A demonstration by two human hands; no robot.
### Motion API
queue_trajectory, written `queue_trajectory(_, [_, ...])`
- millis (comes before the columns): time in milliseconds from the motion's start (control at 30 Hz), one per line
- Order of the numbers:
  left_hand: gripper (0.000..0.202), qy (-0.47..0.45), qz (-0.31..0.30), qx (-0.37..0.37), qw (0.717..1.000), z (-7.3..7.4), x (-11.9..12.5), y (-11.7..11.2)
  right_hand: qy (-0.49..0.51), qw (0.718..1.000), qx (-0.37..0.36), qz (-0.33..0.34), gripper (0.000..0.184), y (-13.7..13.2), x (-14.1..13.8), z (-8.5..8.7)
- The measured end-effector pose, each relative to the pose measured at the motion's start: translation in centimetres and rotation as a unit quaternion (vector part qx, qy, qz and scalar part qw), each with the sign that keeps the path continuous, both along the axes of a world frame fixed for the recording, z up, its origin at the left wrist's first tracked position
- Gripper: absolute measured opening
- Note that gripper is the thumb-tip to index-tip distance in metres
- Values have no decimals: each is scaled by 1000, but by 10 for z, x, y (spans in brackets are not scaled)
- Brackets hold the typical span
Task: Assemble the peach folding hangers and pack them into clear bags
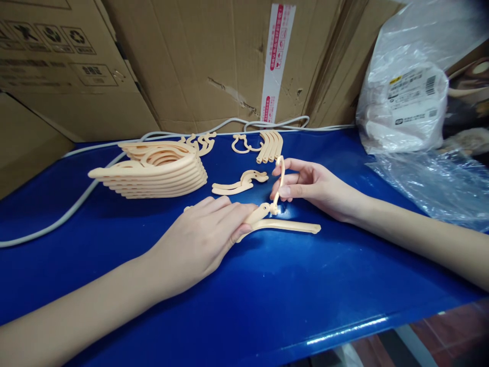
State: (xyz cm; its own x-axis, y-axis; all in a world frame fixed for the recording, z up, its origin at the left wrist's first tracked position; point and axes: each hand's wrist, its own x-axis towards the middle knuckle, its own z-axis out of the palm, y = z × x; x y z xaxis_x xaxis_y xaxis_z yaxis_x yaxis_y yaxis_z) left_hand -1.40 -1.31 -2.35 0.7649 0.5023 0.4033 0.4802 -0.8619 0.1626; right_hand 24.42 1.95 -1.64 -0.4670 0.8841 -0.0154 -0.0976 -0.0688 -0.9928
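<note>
My left hand (206, 234) is closed over a beige plastic hanger piece (263, 210), whose end with a small hole sticks out past my fingers. From under that hand a long beige hanger arm (290, 225) extends to the right, low over the blue table. Between the thumb and fingers of my right hand (305, 184) is a thin curved beige hook (281, 176), held upright. Its lower end meets or nearly touches the holed end; I cannot tell whether they are joined. Just behind my left hand lie curved beige pieces (240, 184).
A stack of beige hanger pieces (153, 176) stands at the left. Further back are several curved arms (272, 145), loose hooks (240, 144) and a white cable (80, 204). Cardboard boxes (214, 61) line the rear. A plastic-wrapped package (405, 107) sits at the right.
</note>
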Motion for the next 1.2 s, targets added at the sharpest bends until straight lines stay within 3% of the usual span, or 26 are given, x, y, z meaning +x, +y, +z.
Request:
queue_trajectory(367, [31, 10, -4, 108, 994, -4, 2, 1, 4, 999, -25, 31, 31, 0, 0, 4])
queue_trajectory(667, [36, 28, -20, 162, 986, 6, 6, 0, -1, 998, -35, 48, 28, -2, 0, 7])
queue_trajectory(1200, [37, 66, -4, 217, 974, 7, 4, -2, 2, 1000, -13, 8, 35, -6, -2, 5])
